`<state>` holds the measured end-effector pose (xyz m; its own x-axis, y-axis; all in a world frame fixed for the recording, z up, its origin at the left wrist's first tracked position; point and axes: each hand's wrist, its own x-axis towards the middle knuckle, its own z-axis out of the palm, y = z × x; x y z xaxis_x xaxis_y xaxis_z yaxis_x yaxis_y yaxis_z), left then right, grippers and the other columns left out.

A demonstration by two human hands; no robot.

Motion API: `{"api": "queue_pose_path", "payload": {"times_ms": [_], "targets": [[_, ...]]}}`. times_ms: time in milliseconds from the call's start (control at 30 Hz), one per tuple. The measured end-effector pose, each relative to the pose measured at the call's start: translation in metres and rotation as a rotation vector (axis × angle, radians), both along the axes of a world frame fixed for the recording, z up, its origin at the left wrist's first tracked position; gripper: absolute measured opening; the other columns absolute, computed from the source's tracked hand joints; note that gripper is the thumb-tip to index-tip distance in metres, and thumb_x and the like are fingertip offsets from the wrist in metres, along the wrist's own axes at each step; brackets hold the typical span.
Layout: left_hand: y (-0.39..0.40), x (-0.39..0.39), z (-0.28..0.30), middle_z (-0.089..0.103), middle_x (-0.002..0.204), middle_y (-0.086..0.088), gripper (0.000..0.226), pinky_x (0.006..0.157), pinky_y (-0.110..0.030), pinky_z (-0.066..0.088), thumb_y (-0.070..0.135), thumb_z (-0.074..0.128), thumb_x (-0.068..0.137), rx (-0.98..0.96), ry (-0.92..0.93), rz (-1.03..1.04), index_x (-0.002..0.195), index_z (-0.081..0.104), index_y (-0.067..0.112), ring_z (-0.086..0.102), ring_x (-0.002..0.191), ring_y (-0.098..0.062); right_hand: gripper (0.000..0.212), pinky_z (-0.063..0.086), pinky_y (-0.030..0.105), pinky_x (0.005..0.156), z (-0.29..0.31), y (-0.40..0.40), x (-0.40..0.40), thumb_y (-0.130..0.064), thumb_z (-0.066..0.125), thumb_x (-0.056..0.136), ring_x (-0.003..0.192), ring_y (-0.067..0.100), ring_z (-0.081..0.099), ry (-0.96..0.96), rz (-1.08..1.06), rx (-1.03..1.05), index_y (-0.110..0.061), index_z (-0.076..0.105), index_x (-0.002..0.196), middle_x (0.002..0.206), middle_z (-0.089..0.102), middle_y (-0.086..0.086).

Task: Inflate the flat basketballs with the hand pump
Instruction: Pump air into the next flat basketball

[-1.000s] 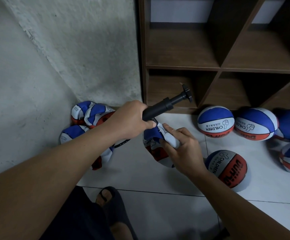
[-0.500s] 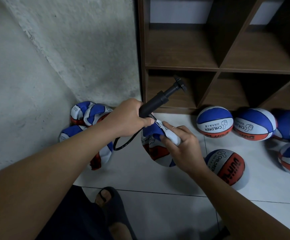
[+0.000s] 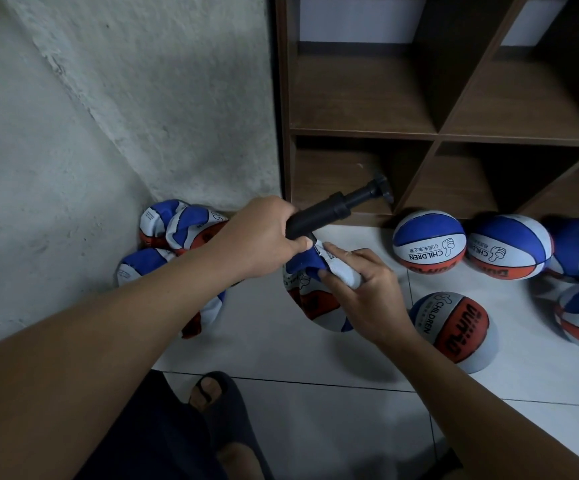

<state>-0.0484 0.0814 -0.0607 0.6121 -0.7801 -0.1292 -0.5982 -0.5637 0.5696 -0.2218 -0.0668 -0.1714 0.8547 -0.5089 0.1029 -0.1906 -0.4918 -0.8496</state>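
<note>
Head view: left hand [image 3: 264, 237] grips black hand pump [image 3: 329, 211]; right hand [image 3: 367, 292] pinches flat basketball [image 3: 315, 299]; inflated basketballs [image 3: 430, 240] beside shelf [image 3: 433, 133].

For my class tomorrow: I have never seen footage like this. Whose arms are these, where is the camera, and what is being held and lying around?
There is no machine here. The arms belong to a person, and the single picture comes from a camera worn on their head, looking forward and down.

The left hand grips a black pump, its handle pointing toward a wooden shelf. The right hand pinches a flat ball, crumpled, just below the pump's lower end; where the two join is hidden by the fingers.

On the tiled floor, more flat balls are piled in the corner by the wall. To the right lie round balls, already full, in front of the shelf. A sandalled foot shows at the bottom.
</note>
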Motion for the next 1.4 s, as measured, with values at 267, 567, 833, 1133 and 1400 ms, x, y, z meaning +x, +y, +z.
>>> {"api": "queue_pose_path", "payload": {"times_ms": [267, 567, 833, 1133, 1400], "targets": [[0.0, -0.012, -0.002, 0.059, 0.07, 0.014, 0.013, 0.055, -0.019, 0.036, 0.029, 0.078, 0.097, 0.017, -0.112, -0.039, 0.09, 0.067, 0.031, 0.057, 0.061, -0.001, 0.034, 0.063, 0.041, 0.085, 0.002, 0.001, 0.006, -0.048, 0.082, 0.09, 0.105, 0.006, 0.067, 0.023, -0.01, 0.104, -0.043, 0.077, 0.123, 0.116, 0.065, -0.018], [0.0, -0.014, -0.006, 0.053, 0.058, 0.01, 0.036, 0.045, -0.014, 0.035, 0.035, 0.078, 0.097, -0.037, -0.069, 0.035, 0.07, 0.055, 0.034, 0.057, 0.053, 0.006, 0.026, 0.061, 0.043, 0.092, 0.013, 0.002, 0.007, -0.042, 0.084, 0.09, 0.108, 0.007, 0.069, 0.0, 0.001, 0.258, -0.044, 0.079, 0.115, 0.116, 0.067, -0.017], [0.002, -0.007, -0.012, 0.065, 0.072, 0.009, 0.013, 0.057, -0.025, 0.043, 0.036, 0.079, 0.096, 0.032, -0.051, -0.045, 0.091, 0.069, 0.03, 0.06, 0.058, -0.005, 0.031, 0.056, 0.037, 0.098, 0.01, -0.004, 0.009, -0.034, 0.076, 0.094, 0.108, 0.001, 0.06, 0.151, 0.149, -0.04, -0.041, 0.069, 0.123, 0.12, 0.059, -0.016], [0.004, -0.01, -0.013, 0.061, 0.066, 0.012, 0.008, 0.058, -0.025, 0.04, 0.033, 0.079, 0.096, -0.048, -0.113, -0.034, 0.092, 0.076, 0.026, 0.057, 0.057, -0.002, 0.021, 0.058, 0.05, 0.092, 0.019, 0.001, 0.009, -0.021, 0.074, 0.101, 0.103, 0.014, 0.07, 0.045, 0.213, 0.264, -0.037, 0.08, 0.113, 0.111, 0.072, -0.012], [0.006, -0.018, -0.011, 0.056, 0.062, 0.016, 0.037, 0.056, -0.02, 0.035, 0.031, 0.078, 0.096, -0.036, -0.126, -0.044, 0.071, 0.054, 0.044, 0.058, 0.061, 0.004, 0.021, 0.061, 0.045, 0.09, 0.033, 0.006, 0.006, -0.007, 0.074, 0.099, 0.098, 0.017, 0.074, 0.0, 0.208, 0.399, -0.023, 0.083, 0.11, 0.107, 0.077, -0.008]]}}
